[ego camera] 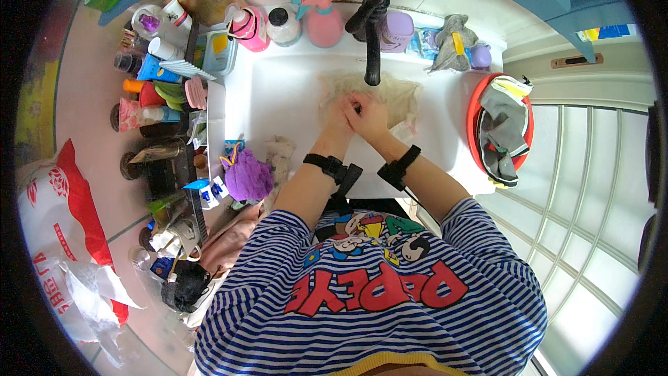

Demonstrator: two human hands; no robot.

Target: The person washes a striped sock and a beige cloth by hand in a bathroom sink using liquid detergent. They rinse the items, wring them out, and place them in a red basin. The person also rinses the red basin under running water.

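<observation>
My left hand [342, 113] and my right hand [371, 116] meet over the white sink basin [276, 83], below the black faucet [372, 57]. Their fingers are bent and pressed together, with a small dark gap between them. Beneath and around them a wet beige cloth [399, 95] lies spread in the basin. A pale tag or strip [404, 130] shows at its near edge. The fingertips are blurred, so I cannot tell whether either hand grips a fold of the cloth. Each wrist wears a black strap.
A red tub [472, 115] holding grey clothes stands at the right rim. Behind the basin are a pink spray bottle [323, 26], a lidded jar [283, 28] and a purple cup [397, 32]. Left are a crowded toiletry rack [216, 136] and a purple bath pouf [248, 175].
</observation>
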